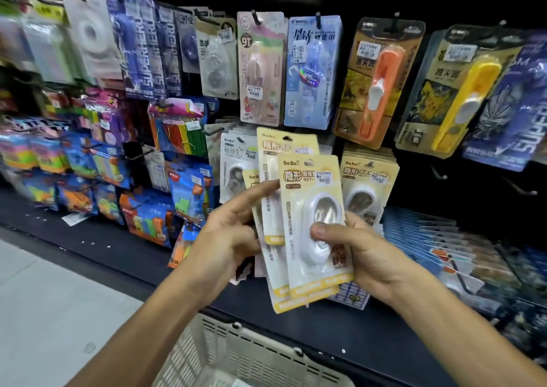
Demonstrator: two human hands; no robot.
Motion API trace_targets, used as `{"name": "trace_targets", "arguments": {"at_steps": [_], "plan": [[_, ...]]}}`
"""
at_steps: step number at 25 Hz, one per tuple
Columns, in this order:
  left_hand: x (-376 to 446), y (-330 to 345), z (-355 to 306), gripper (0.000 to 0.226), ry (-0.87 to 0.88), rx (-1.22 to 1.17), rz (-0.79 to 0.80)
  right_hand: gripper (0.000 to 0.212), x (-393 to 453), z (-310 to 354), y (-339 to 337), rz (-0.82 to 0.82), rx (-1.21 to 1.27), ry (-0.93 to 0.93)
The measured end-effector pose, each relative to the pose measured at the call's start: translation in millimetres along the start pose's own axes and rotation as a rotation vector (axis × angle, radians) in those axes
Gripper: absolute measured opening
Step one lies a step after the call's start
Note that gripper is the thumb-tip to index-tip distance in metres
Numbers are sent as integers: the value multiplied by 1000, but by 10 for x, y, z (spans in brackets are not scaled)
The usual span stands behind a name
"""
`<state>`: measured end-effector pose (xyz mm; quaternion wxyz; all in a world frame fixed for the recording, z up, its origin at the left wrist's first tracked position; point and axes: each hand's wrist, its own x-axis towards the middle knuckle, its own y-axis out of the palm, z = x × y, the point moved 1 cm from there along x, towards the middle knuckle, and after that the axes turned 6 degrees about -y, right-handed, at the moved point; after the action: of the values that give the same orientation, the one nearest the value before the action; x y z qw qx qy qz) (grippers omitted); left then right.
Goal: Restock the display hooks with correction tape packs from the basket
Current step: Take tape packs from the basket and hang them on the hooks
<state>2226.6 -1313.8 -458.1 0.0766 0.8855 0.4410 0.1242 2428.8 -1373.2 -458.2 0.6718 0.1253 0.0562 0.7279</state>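
Both hands held a fan of yellow correction tape packs (313, 224) above the basket (236, 354). The right hand (358, 250) clamped the front pack, thumb on its blister; the left hand (233, 232) gripped the packs behind. At least four packs showed.

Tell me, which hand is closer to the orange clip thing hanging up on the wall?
Right. The right hand holds the yellow packs almost straight below the orange clip; the left hand is below it too, but farther to the left.

Yellow-carded correction tape packs (313, 227) fan upright before matching hung stock (368, 185), above a slotted white basket (251, 354).
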Motion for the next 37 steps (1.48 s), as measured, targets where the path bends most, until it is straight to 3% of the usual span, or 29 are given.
{"name": "trace_targets", "arguments": {"at_steps": [2,3,6,9,12,17,19,22,23,25,26,27,28,30,31,34,37], "plan": [[4,79,25,56,-27,-180,69,36,-18,60,-26,8,-104,-44],[9,123,81,49,-14,-146,16,33,-28,69,-47,7,-118,-47],[44,220,256,58,1,30,-212,34,-75,58,-128,-44,-69,2],[84,245,326,55,20,-3,-248,43,-103,72,-228,-155,-104,-27],[148,231,294,55,88,116,-354,47,-100,124,-364,-386,-58,-103],[206,215,219,63,89,95,-331,29,-95,230,-613,-599,-353,-112],[216,211,210,64,128,107,-283,26,-96,205,-656,-656,-336,-81],[224,222,221,63,132,99,-238,37,-105,188,-641,-762,-360,-5],[227,223,239,62,123,105,-223,48,-103,191,-646,-788,-500,39],[228,232,258,59,98,102,-181,69,-110,199,-686,-867,-1079,81],[222,243,254,58,85,110,-161,71,-113,207,-658,-918,-1305,-10],[218,255,250,59,82,131,-139,67,-116,224,-591,-921,-1376,-129],[214,268,250,61,83,175,-121,62,-113,235,-514,-841,-1227,-212],[208,297,251,63,91,262,-75,58,-80,204,-280,-512,-454,-178],[203,302,257,66,77,243,-35,53,-57,147,-222,-405,-201,-143],[164,297,228,93,10,198,108,23,-23,116,-176,-419,-52,-112],[160,271,197,107,49,322,52,11,-34,169,-315,-592,-28,-142]]}}
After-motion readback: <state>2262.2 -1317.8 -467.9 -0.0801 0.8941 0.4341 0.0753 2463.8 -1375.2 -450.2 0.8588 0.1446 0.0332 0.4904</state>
